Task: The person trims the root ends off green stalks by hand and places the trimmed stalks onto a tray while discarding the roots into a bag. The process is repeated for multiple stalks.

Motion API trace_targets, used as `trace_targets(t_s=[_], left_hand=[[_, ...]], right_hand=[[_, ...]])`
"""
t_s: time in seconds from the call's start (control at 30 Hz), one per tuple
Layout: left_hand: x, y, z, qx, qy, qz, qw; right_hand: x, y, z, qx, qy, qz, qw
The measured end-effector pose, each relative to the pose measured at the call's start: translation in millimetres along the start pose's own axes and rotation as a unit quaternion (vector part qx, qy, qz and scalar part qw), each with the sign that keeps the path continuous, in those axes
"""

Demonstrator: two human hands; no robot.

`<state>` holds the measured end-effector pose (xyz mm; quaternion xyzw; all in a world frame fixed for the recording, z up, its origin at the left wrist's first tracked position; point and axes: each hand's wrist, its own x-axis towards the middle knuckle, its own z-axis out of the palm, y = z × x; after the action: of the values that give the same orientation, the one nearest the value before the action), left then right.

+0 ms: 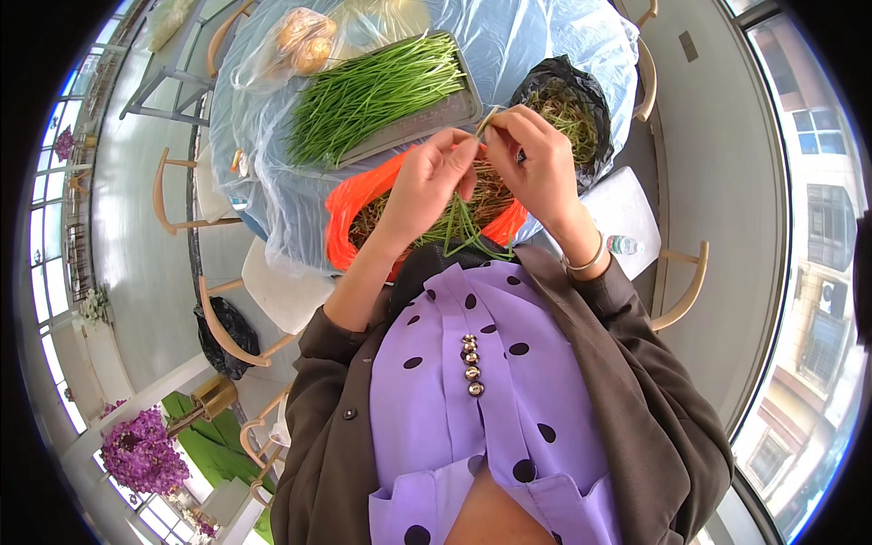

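Note:
My left hand (432, 180) is closed around a few green chive stems (462, 228), whose leaves hang below its fingers. My right hand (538, 160) pinches the pale upper ends of these stems (485, 124), with the fingertips of both hands close together. Beneath both hands is an orange-red plastic bag (364, 182) holding chives mixed with dry brown leaves (492, 187). Just beyond it, a rectangular tray (439, 112) carries a thick layer of clean green chives (381, 88). A black plastic bag (596, 102) with brownish trimmings (565, 116) lies to the right of my right hand.
Thin plastic film (272, 211) covers the round table. A clear bag with round yellowish items (313, 51) sits at the far left. Chairs surround the table; a water bottle (625, 244) lies on a right-hand seat (630, 204). Another black bag (228, 340) is near the left chair (286, 286).

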<state>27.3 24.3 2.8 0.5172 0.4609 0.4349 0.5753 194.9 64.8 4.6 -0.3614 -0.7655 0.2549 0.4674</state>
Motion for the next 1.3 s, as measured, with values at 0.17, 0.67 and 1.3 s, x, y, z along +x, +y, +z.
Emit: trace_targets(t_s=[0.17, 0.67, 1.3], left_hand=[[3.4, 2.5, -2.0, 0.122, 0.081, 0.114, 0.983], [2.8, 9.8, -5.3, 0.052, 0.136, 0.159, 0.976], [12.1, 23.4, -45.3, -0.103, 0.173, 0.117, 0.972]], right_hand=[[3.9, -15.2, -5.1, -0.024, -0.061, -0.020, 0.998], [-2.1, -13.8, 2.0, 0.080, -0.009, 0.038, 0.996], [-75.2, 264.9, -38.5, -0.405, -0.076, 0.123, 0.903]])
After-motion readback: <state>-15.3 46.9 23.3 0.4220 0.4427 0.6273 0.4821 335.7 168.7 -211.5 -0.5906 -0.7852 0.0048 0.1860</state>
